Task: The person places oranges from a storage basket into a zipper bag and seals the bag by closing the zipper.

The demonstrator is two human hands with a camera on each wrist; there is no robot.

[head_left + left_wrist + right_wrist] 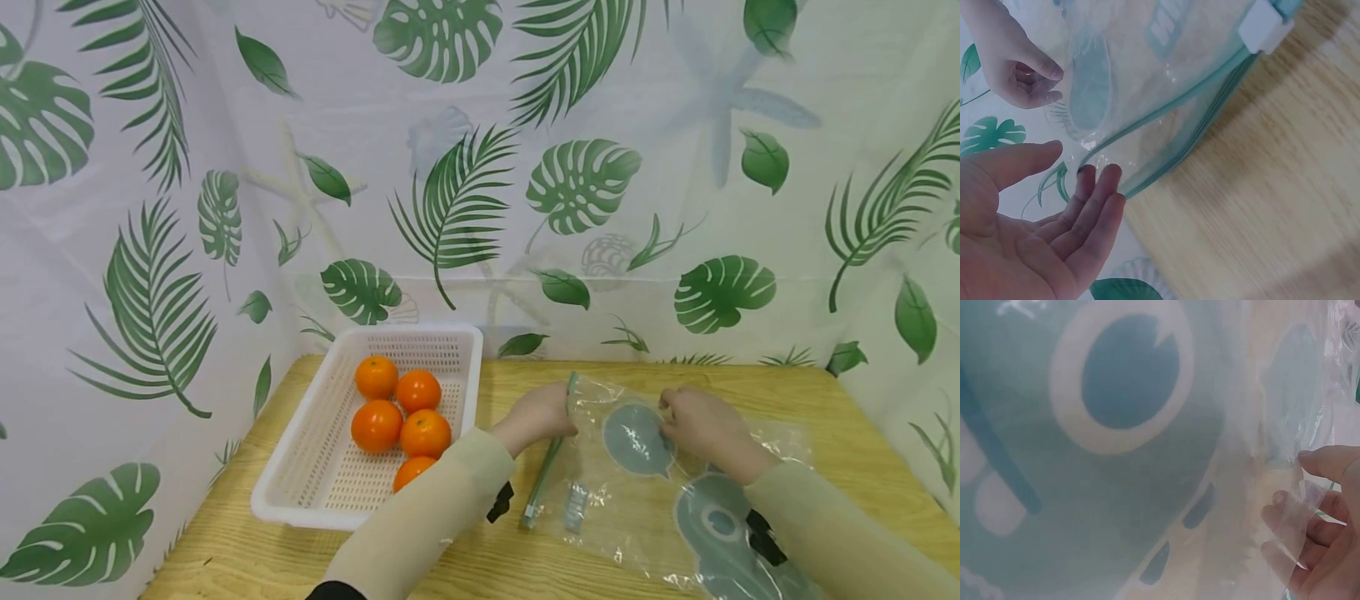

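A clear plastic zip bag [600,508] printed with a blue-green cartoon lies on the table, its green zip strip [546,475] facing left. At the strip's far corner is my left hand [542,414], thumb spread from the fingers; its fingertips [1109,178] touch the bag's mouth in the left wrist view. A white slider [1264,26] sits at the strip's other end. My right hand [703,429] holds the bag's far side by the round blue print. Thin film covers its fingers [1285,515] in the right wrist view, the thumb at the film's edge.
Left of the bag stands a white plastic basket [300,467] with several oranges [377,426] in it; my left sleeve [431,508] partly covers its near right side. A leaf-print cloth [480,208] hangs behind the wooden table [517,575].
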